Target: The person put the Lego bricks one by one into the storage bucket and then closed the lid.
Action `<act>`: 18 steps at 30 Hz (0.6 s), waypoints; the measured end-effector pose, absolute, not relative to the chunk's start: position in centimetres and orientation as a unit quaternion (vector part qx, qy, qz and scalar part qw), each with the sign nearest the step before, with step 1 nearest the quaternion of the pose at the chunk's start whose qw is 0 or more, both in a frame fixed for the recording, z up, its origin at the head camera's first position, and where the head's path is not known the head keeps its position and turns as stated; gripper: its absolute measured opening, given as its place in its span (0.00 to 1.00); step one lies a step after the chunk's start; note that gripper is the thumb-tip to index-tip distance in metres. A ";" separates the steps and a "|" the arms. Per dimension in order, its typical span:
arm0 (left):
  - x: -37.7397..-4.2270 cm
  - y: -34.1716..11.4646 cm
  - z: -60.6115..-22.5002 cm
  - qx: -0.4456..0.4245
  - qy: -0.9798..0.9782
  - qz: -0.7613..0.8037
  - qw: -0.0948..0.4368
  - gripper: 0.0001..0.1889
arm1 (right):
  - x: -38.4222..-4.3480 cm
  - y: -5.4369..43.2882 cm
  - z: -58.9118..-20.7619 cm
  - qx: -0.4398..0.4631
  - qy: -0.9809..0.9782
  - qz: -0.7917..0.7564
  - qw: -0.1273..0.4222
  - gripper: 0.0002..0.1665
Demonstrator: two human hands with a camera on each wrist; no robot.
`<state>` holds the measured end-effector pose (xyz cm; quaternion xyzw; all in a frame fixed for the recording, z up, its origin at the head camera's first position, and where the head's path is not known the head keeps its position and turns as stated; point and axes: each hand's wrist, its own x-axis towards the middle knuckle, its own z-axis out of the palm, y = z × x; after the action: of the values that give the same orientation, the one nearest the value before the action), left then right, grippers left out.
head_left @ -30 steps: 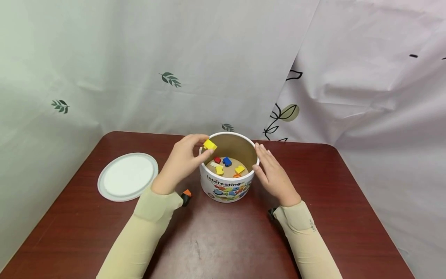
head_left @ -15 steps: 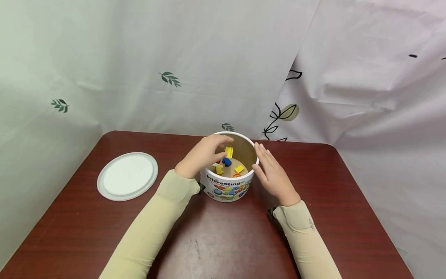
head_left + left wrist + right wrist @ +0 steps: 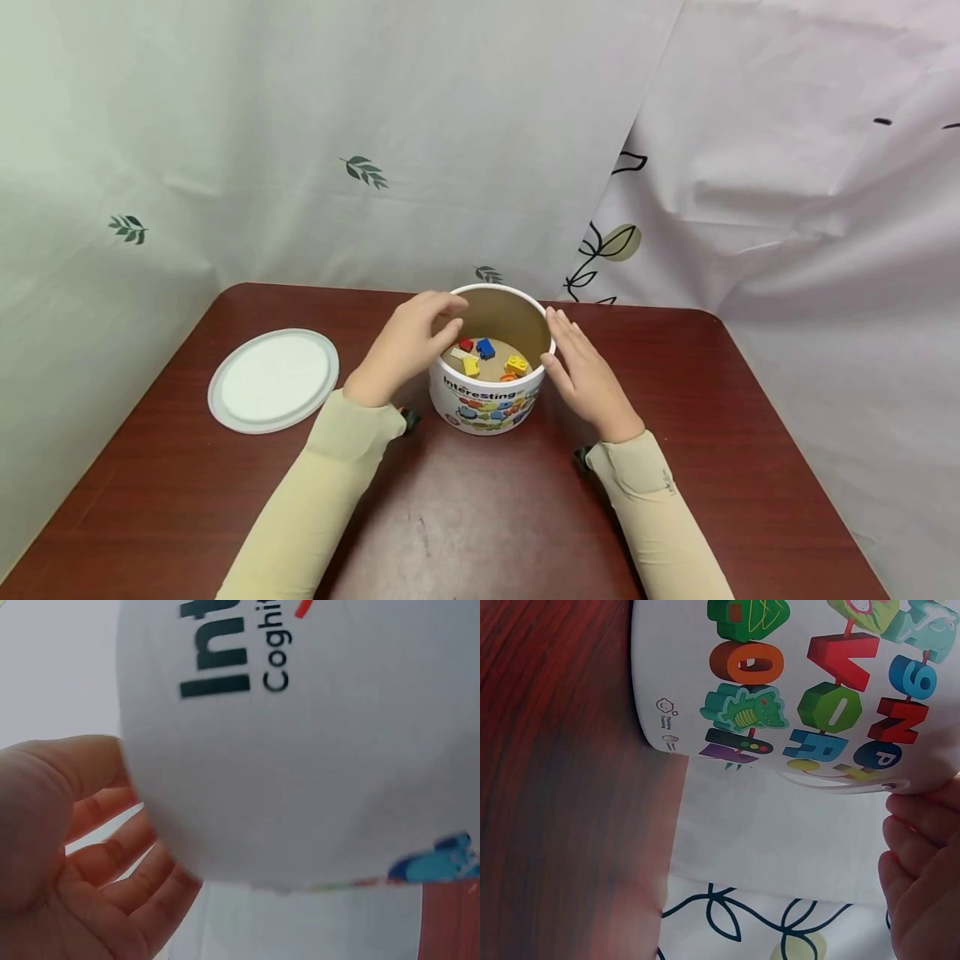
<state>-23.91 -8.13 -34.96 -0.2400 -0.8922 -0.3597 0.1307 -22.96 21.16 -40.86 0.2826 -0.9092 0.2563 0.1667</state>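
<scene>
A round white tub (image 3: 491, 408) with "Interesting" printed on it stands on the table. At its left rim my left hand (image 3: 401, 346) hovers with loosely bent fingers and nothing between them. My right hand (image 3: 592, 379) lies along the right rim, fingers straight and touching the side. On the tub's floor are a blue block (image 3: 486, 348), a red block (image 3: 466, 344), a yellow block (image 3: 470, 367), a studded yellow brick (image 3: 516, 364), a pale flat piece (image 3: 459, 354) and part of an orange piece (image 3: 509, 377). In the left wrist view, the left hand (image 3: 105, 847) is partly behind the tub.
A round white lid (image 3: 273, 380) lies flat on the left of the dark red table (image 3: 480, 508). Pale curtains (image 3: 450, 142) with leaf prints hang behind the table. A small orange piece is mostly hidden near the left cuff (image 3: 360, 425).
My left hand carried a yellow brick over the tub, let it drop inside, and drew back to the left rim. A studded yellow brick now shows at the right inside. My right hand stayed put.
</scene>
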 end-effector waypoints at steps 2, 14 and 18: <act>-23.5 -8.9 -35.3 -0.231 -0.885 -0.372 0.160 0.14 | -23.0 21.2 -40.9 0.284 -0.908 0.257 0.168 0.39; -22.8 -13.1 -38.2 -0.168 -0.898 -0.389 0.118 0.13 | -23.0 21.0 -40.8 0.286 -0.907 0.258 0.169 0.40; -23.0 -14.0 -39.3 -0.172 -0.917 -0.355 0.050 0.12 | -23.0 21.1 -40.8 0.282 -0.908 0.259 0.168 0.39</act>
<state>-23.04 -14.00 -39.26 -0.1722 -0.9175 -0.3551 0.0504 -23.01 21.09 -40.84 0.2823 -0.9084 0.2587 0.1676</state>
